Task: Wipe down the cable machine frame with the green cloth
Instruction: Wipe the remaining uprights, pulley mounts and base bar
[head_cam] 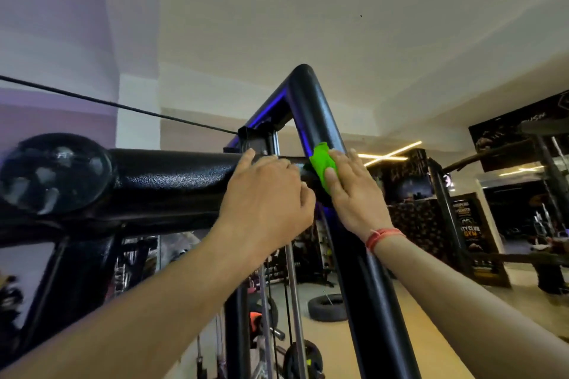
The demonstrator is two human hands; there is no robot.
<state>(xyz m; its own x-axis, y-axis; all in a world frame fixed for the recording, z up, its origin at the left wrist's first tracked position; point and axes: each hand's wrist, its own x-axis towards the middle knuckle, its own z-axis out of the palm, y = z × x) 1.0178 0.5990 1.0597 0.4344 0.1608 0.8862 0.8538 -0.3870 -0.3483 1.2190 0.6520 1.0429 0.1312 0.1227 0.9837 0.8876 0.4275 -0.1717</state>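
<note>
Green cloth (321, 167) bunched up high on the black cable machine frame (172, 181), right where the horizontal tube meets the slanted upright. Right hand (354, 191) laid flat over it, fingers straight and together, pressing the fabric against the metal; red thread band (383, 238) on that wrist. Left hand (268, 197) just beside, curled over the top of the horizontal tube, gripping it. Thin cable (123, 106) running in from the left to the frame's top. Tyre (328, 308) lying on the floor below.
</note>
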